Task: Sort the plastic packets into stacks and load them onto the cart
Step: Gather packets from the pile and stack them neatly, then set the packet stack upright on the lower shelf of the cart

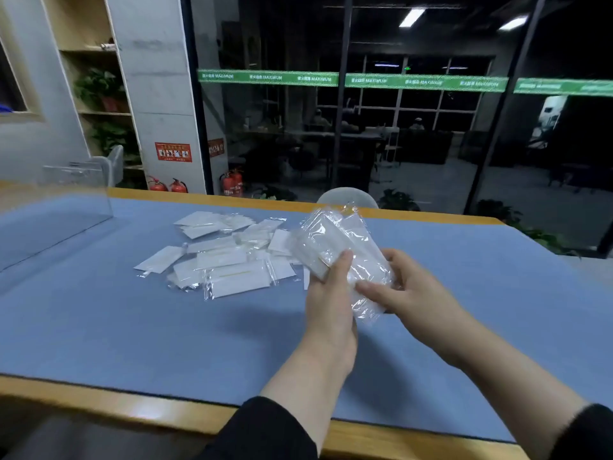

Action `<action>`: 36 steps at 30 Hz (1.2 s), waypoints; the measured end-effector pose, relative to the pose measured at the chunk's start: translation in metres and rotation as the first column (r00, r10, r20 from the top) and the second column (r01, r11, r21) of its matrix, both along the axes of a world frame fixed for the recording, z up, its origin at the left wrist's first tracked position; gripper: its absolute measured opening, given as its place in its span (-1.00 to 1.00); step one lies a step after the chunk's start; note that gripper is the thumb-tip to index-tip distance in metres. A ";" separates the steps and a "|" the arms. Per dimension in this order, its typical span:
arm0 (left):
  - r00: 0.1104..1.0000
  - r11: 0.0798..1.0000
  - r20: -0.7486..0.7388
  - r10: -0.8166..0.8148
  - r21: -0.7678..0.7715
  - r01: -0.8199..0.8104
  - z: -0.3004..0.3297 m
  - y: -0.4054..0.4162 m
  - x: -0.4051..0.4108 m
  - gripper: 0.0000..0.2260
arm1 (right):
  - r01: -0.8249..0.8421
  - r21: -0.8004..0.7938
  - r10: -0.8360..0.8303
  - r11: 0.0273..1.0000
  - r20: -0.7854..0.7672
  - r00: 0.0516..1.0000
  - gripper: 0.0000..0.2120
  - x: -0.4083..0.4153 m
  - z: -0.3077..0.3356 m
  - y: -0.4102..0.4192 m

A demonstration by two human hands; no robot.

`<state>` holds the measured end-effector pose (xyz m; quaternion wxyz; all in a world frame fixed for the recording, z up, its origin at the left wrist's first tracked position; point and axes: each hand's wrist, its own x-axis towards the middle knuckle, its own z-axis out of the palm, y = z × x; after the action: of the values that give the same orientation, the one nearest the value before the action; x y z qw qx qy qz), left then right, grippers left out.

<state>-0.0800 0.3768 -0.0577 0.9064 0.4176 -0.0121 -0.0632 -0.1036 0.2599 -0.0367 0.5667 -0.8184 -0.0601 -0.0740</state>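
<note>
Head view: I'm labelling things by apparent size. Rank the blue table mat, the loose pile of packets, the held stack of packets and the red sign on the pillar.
1. blue table mat
2. loose pile of packets
3. held stack of packets, though nearness to the camera inflates it
4. red sign

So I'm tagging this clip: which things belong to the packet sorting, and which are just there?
Job: bundle of packets held by left hand and right hand; loose packets on the blue mat.

Just there: clear acrylic stand, fire extinguishers, potted plants.
</note>
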 end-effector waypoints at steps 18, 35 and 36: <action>0.952 0.727 0.243 0.185 0.618 -0.299 -0.034 -0.021 0.004 -0.57 | 0.229 -0.324 -0.124 0.918 0.313 0.942 -0.52 -0.018 -0.065 -0.074; 0.938 0.662 0.334 0.089 0.684 -0.307 -0.044 -0.028 0.006 -0.79 | 0.131 -0.409 0.000 0.903 0.305 0.952 -0.60 -0.015 -0.077 -0.073; 0.936 0.642 0.345 0.075 0.701 -0.310 -0.044 -0.028 0.006 -0.77 | 0.133 -0.422 0.002 0.897 0.305 0.952 -0.63 -0.015 -0.076 -0.072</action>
<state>-0.0740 0.3483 -0.1019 0.6451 0.7548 -0.0701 0.0961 -0.1187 0.1881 -0.1131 0.3497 -0.9057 -0.1320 -0.2000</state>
